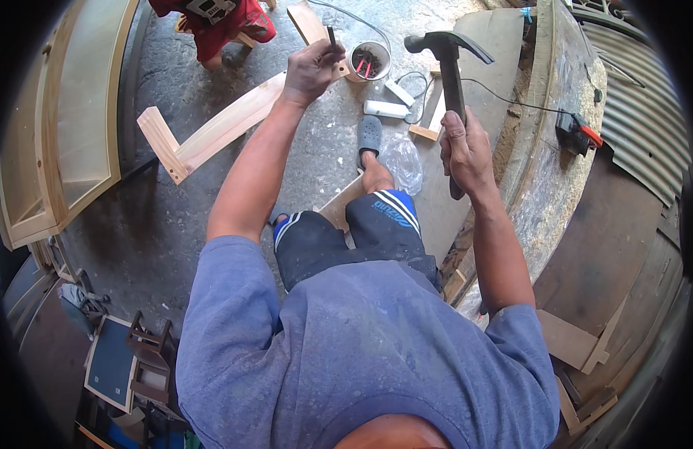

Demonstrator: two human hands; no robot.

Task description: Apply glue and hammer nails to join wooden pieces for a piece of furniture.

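Note:
My left hand pinches a short dark nail upright, above the end of a long pale wooden piece with a cross block at its far end. My right hand grips the handle of a black claw hammer, raised with its head over the floor. A small round container of nails and red-tipped bits sits just right of my left hand. My foot in a grey sandal rests on the concrete floor.
A glazed wooden frame leans at left. Another person in red sits at the top. A white tube, small wood blocks, a clear plastic bag and a cable lie ahead. A curved wooden bench runs at right.

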